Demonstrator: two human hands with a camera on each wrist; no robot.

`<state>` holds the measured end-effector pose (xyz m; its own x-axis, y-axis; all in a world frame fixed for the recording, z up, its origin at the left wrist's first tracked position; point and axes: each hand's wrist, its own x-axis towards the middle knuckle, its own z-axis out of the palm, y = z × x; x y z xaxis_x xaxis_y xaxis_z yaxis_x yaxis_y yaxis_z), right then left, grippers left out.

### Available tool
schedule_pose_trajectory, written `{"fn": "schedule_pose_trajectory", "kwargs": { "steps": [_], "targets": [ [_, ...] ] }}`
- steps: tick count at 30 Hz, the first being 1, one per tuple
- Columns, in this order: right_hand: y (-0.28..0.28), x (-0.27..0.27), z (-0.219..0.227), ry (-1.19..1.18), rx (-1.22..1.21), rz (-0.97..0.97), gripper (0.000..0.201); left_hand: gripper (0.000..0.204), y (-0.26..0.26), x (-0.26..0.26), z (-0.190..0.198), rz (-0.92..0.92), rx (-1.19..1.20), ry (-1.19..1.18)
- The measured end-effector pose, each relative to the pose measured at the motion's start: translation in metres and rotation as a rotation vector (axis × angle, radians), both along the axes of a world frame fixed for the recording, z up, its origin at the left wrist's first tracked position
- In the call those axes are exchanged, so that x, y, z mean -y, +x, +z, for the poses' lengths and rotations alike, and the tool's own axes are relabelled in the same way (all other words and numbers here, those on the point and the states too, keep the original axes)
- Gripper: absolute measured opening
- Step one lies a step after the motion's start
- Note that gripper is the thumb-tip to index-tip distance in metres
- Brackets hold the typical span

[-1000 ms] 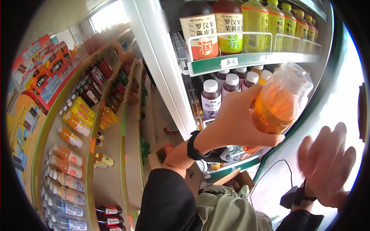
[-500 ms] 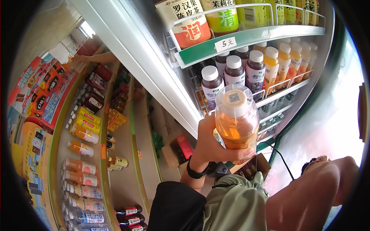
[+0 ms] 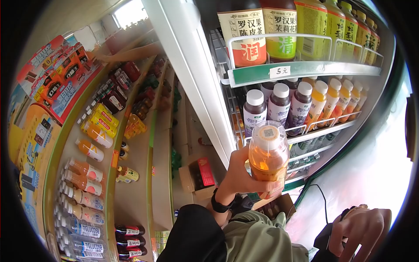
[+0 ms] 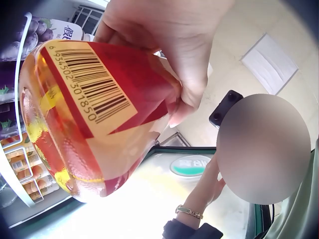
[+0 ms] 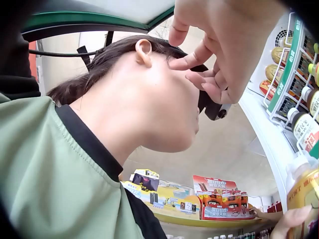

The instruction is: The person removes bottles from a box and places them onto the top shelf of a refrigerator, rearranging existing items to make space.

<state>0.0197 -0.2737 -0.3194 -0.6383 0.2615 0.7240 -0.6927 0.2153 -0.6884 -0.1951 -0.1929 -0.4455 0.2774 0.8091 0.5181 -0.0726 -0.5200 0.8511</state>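
Observation:
My left hand (image 3: 239,174) grips a plastic bottle of orange-amber drink (image 3: 267,168) in front of the open fridge. A clear plastic cover surrounds its white cap, which points up toward the head camera. In the left wrist view, the bottle's ridged base and red label with a barcode (image 4: 92,87) face the camera, with the thumb along its side. My right hand (image 3: 361,231) is at the lower right in the head view, fingers loosely bent and holding nothing. The right wrist view shows that hand (image 5: 227,50) close to the person's face.
Purple-labelled juice bottles (image 3: 278,105) and orange ones line the fridge shelf, below a green price rail (image 3: 305,73). The white door frame (image 3: 187,65) stands left of them. Shelves of drinks (image 3: 85,172) fill the left side. Another person's arm (image 3: 131,54) reaches across at the back.
The left hand has drawn the bottle left and down from the fridge, turning it from tilted to nearly upright. The right hand swung up near the head camera, then dropped to the lower right.

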Motion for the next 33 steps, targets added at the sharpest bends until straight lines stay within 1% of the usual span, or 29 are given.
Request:
{"fn": "schedule_pose_trajectory", "kwargs": {
  "steps": [1, 3, 5, 7, 10, 11, 13, 14, 15, 17, 19, 20, 21, 23, 25, 27, 28, 29, 31, 33],
  "targets": [
    [0.001, -0.002, -0.002, 0.004, 0.006, 0.014, 0.021, 0.057, 0.003, -0.001, 0.000, -0.004, 0.019, 0.003],
    [0.001, -0.004, -0.007, -0.047, -0.095, -0.010, 0.023, 0.059, 0.004, -0.002, -0.005, 0.010, -0.002, 0.033],
    [0.001, 0.000, -0.007, -0.030, -0.083, 0.022, 0.024, 0.062, 0.002, 0.002, -0.003, -0.014, -0.041, 0.027],
    [0.006, -0.002, -0.011, -0.018, -0.077, 0.056, 0.024, 0.063, 0.001, 0.002, -0.005, 0.018, -0.060, 0.049],
    [0.011, -0.003, -0.022, 0.108, -0.026, -0.067, 0.023, 0.065, 0.001, 0.002, -0.010, 0.007, -0.072, 0.018],
    [0.008, 0.030, -0.031, -0.049, -0.063, -0.633, 0.025, 0.065, 0.001, 0.002, -0.012, 0.021, -0.062, 0.030],
    [0.023, 0.007, -0.045, 0.077, -0.073, -0.350, 0.033, 0.066, 0.002, 0.002, -0.017, 0.028, -0.047, 0.015],
    [0.024, -0.008, -0.044, 0.152, -0.031, -0.145, 0.023, 0.066, 0.003, 0.001, -0.019, 0.040, -0.037, 0.031],
    [0.027, -0.008, -0.053, 0.118, -0.051, -0.188, 0.025, 0.066, 0.005, 0.002, -0.020, 0.050, -0.024, 0.044],
    [0.034, -0.011, -0.072, 0.070, -0.066, -0.265, 0.026, 0.066, 0.007, 0.001, -0.021, 0.003, 0.026, 0.042],
    [0.034, 0.000, -0.090, -0.069, -0.124, -0.481, 0.028, 0.065, 0.008, 0.000, -0.023, -0.009, 0.065, 0.058],
    [0.037, 0.001, -0.099, -0.056, -0.118, -0.561, 0.031, 0.066, 0.009, 0.000, -0.025, -0.027, 0.083, 0.075],
    [0.041, 0.004, -0.110, -0.057, -0.111, -0.552, 0.031, 0.066, 0.010, -0.001, -0.027, -0.044, 0.101, 0.090],
    [0.052, 0.011, -0.132, -0.173, -0.141, -0.712, 0.031, 0.067, 0.013, -0.002, -0.031, -0.035, 0.123, 0.122],
    [0.063, 0.016, -0.148, -0.179, -0.137, -0.715, 0.030, 0.068, 0.015, -0.004, -0.036, -0.035, 0.139, 0.149],
    [0.071, 0.022, -0.157, -0.253, -0.135, -0.786, 0.027, 0.070, 0.018, -0.008, -0.040, -0.141, 0.263, 0.169],
    [0.075, 0.023, -0.160, -0.247, -0.132, -0.785, 0.027, 0.071, 0.021, -0.009, -0.041, -0.099, 0.243, 0.236],
    [0.079, 0.024, -0.162, -0.257, -0.129, -0.792, 0.026, 0.071, 0.022, -0.010, -0.040, -0.098, 0.247, 0.240],
    [0.086, 0.026, -0.165, -0.265, -0.124, -0.800, 0.026, 0.070, 0.023, -0.008, -0.037, -0.075, 0.097, 0.343],
    [0.091, 0.029, -0.167, -0.279, -0.136, -0.826, 0.023, 0.071, 0.026, -0.005, -0.031, -0.049, 0.062, 0.374]
  ]
}}
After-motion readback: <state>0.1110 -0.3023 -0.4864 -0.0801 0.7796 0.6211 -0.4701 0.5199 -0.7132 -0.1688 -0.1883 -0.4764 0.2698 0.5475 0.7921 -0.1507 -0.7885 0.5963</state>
